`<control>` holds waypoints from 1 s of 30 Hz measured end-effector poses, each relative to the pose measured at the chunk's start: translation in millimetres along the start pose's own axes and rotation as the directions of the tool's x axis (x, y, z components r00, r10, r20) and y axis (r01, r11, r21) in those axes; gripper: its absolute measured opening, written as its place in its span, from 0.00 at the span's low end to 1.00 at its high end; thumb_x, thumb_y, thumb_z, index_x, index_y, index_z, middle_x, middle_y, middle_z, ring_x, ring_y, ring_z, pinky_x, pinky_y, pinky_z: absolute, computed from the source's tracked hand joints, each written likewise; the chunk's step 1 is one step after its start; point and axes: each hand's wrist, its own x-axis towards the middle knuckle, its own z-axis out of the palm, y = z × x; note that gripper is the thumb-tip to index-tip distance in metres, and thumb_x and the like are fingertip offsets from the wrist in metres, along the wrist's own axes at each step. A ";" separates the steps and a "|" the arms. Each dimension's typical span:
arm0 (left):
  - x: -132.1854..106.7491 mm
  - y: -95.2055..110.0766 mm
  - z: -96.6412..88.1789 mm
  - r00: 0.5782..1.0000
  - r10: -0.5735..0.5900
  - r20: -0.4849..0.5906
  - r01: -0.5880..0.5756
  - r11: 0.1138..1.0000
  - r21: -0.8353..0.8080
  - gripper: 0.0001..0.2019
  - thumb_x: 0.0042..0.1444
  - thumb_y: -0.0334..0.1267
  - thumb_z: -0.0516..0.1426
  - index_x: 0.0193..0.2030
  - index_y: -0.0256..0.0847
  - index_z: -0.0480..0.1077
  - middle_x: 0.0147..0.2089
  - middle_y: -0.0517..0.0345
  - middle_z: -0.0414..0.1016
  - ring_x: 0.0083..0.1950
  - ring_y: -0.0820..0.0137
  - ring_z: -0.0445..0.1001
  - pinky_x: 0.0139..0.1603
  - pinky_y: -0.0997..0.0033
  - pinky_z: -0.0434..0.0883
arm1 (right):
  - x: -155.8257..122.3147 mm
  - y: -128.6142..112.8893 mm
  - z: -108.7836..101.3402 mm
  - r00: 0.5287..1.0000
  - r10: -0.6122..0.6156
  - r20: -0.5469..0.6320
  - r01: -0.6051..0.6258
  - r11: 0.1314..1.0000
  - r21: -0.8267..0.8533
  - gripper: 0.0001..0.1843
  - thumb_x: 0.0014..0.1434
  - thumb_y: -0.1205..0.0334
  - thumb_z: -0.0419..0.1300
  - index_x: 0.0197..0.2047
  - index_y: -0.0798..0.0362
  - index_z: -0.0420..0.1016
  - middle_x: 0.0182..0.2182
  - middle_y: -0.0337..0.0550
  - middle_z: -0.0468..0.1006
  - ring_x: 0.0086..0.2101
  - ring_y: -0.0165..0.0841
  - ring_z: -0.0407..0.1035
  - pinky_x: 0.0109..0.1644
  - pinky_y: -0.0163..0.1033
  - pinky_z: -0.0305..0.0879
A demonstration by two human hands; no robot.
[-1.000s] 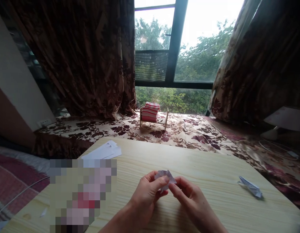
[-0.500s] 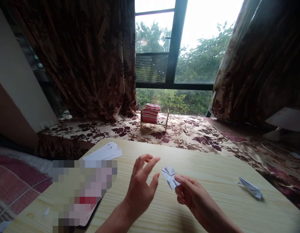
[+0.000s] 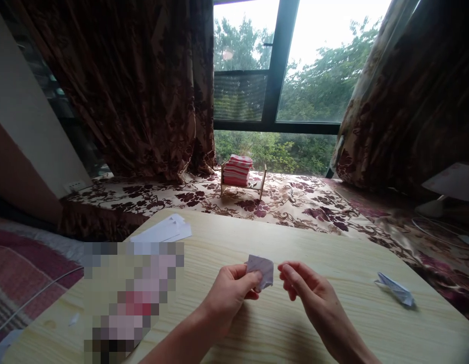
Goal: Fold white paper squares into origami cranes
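My left hand (image 3: 232, 288) pinches a small folded piece of white paper (image 3: 265, 269) between thumb and fingers. Its flat, squarish face is turned toward me, and the lower corner is creased. Just to the right, my right hand (image 3: 310, 290) is loosely curled, its fingertips a little apart from the paper and nothing visible in them. Both hands are above the pale wooden table (image 3: 295, 242). Farther right on the tabletop lies a second folded paper piece (image 3: 395, 289), narrow and pointed.
White paper strips (image 3: 162, 230) lie at the table's far left. A blurred-out pinkish area (image 3: 143, 288) covers the left side. Near the left edge is a paper scrap (image 3: 74, 319). Beyond the table, a small wooden rack (image 3: 263, 182) holds striped cloths (image 3: 237, 170) on the patterned window seat.
The folded paper has passed from my right hand to my left, showing a flatter side now. My left hand closed on it; my right hand let go and sits just beside it. The view tilted slightly.
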 end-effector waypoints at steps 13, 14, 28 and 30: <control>2.7 0.1 1.4 0.986 0.089 -0.139 -0.085 0.996 0.029 0.19 0.44 0.42 0.64 0.44 0.37 0.75 0.38 0.52 0.75 0.39 0.67 0.70 0.41 0.70 0.65 | -5.6 1.9 8.3 1.000 0.006 0.016 -0.006 0.998 0.061 0.17 0.48 0.47 0.65 0.30 0.54 0.74 0.19 0.36 0.69 0.22 0.28 0.59 0.25 0.33 0.57; 3.3 0.2 1.1 0.985 0.099 -0.138 -0.096 0.995 0.030 0.19 0.44 0.42 0.64 0.44 0.36 0.76 0.38 0.52 0.76 0.39 0.67 0.70 0.41 0.70 0.65 | -5.8 2.5 8.2 1.000 0.003 0.021 -0.004 0.999 0.053 0.17 0.48 0.47 0.65 0.29 0.54 0.74 0.19 0.36 0.69 0.22 0.27 0.59 0.24 0.33 0.57; -0.8 0.6 3.3 1.000 0.025 0.006 -0.025 0.999 -0.032 0.13 0.43 0.43 0.63 0.28 0.32 0.76 0.25 0.57 0.70 0.28 0.73 0.64 0.32 0.72 0.61 | -9.9 0.8 12.4 0.996 -0.073 0.053 0.071 0.997 0.034 0.17 0.50 0.49 0.65 0.35 0.54 0.73 0.27 0.43 0.76 0.27 0.33 0.69 0.31 0.37 0.67; -1.3 1.5 3.8 0.999 0.041 0.001 -0.041 0.999 -0.013 0.13 0.43 0.43 0.63 0.26 0.32 0.76 0.23 0.57 0.70 0.27 0.74 0.63 0.31 0.73 0.60 | -9.9 2.8 11.9 0.996 -0.065 0.057 0.063 0.998 0.031 0.18 0.50 0.49 0.64 0.37 0.53 0.73 0.27 0.43 0.76 0.27 0.33 0.69 0.30 0.37 0.67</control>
